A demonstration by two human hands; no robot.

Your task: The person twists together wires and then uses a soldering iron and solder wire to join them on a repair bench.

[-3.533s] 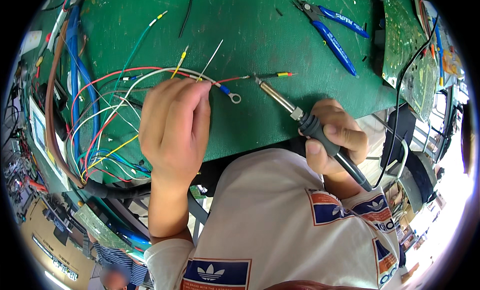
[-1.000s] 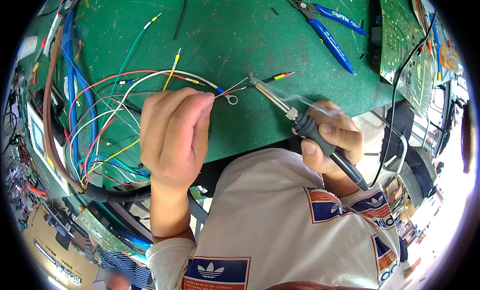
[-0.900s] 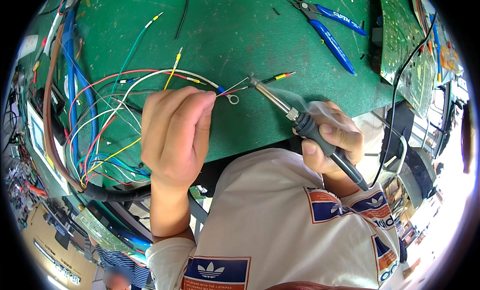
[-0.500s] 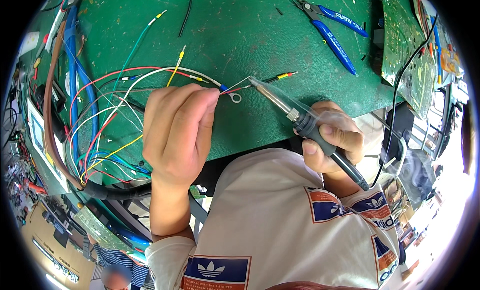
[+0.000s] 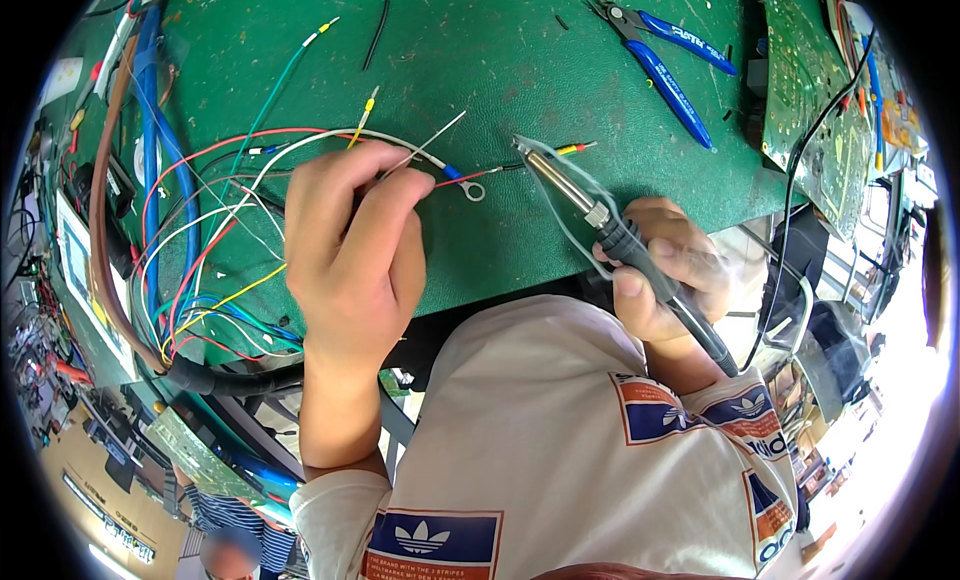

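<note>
My left hand (image 5: 355, 230) is closed, pinching a thin silvery solder wire (image 5: 440, 133) that points up and to the right. From under the same fingers a red wire (image 5: 452, 183) runs right to a bare joint, then a short black piece and a yellow-and-red tip (image 5: 572, 149). My right hand (image 5: 672, 270) grips a soldering iron (image 5: 562, 185) like a pen. Its tip is just above the black piece, apart from the solder, and smoke curls around it. Close to the left fingertips lies a ring terminal (image 5: 474, 192) with a blue collar on a white wire.
Blue-handled cutters (image 5: 668, 92) lie open at the far right of the green mat (image 5: 500, 60), near a circuit board (image 5: 815, 120). Black tubing (image 5: 377, 30) lies at the back. Coloured wires and a thick black cable (image 5: 230, 380) crowd the left. The iron's cord (image 5: 790, 200) loops at right.
The solder wire has swung up and left, away from the iron's tip. The iron has shifted slightly right and up. My left thumb and forefinger have changed their pinch.
</note>
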